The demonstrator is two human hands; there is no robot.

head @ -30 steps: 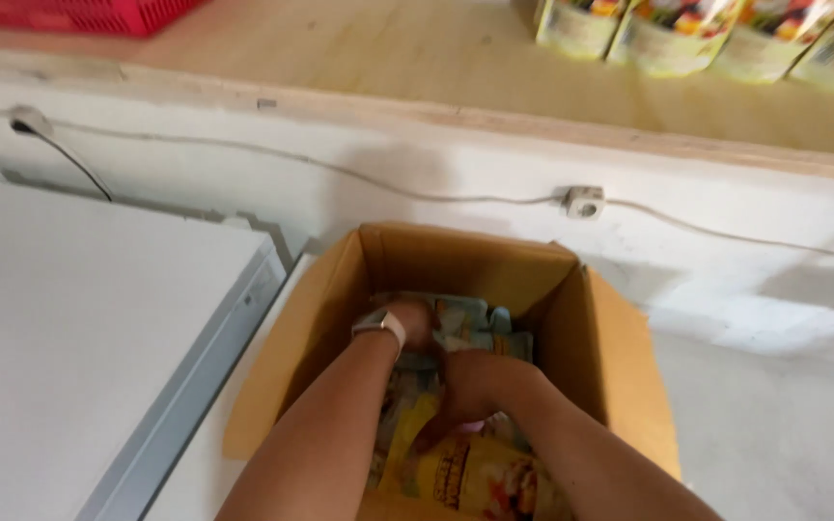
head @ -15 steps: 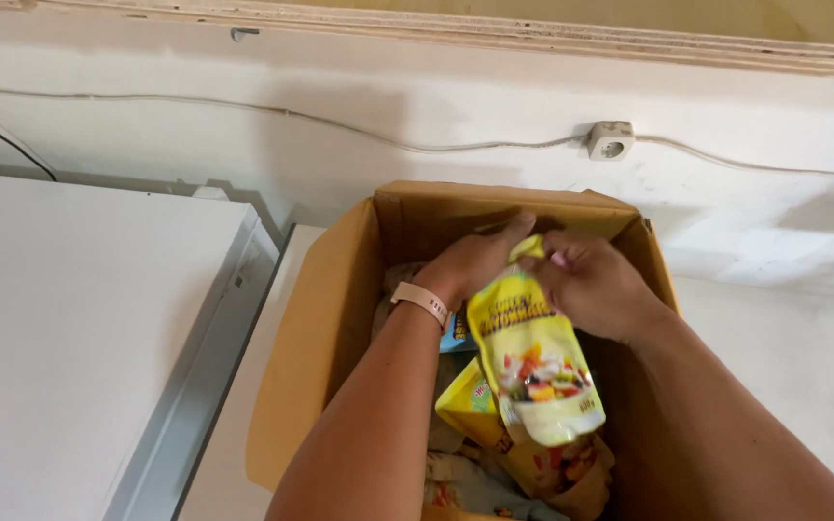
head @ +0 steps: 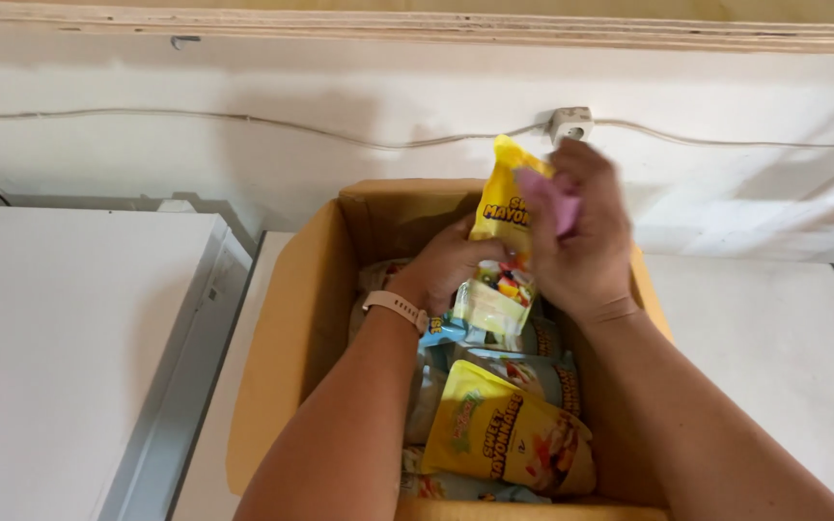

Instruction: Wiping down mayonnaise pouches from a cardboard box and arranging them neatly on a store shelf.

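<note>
Head view recorded both hands, left hand (head: pixel 456 265) and right hand (head: pixel 581 241), grasping a yellow pouch (head: pixel 504 251) raised above the cardboard box (head: pixel 282 367); more pouches (head: pixel 509 434) lay inside that box.

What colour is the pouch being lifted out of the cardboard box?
Yellow, with a multicoloured food picture low on the pouch; the head view shows it held by both hands.

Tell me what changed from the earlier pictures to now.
A second ago both hands were down among the pouches in the cardboard box. Then they took hold of a yellow pouch and raised it; now it stands higher, above the box's far edge, with the left hand at its lower part and the right hand near its top. The box and the other pouches stayed put.
</note>
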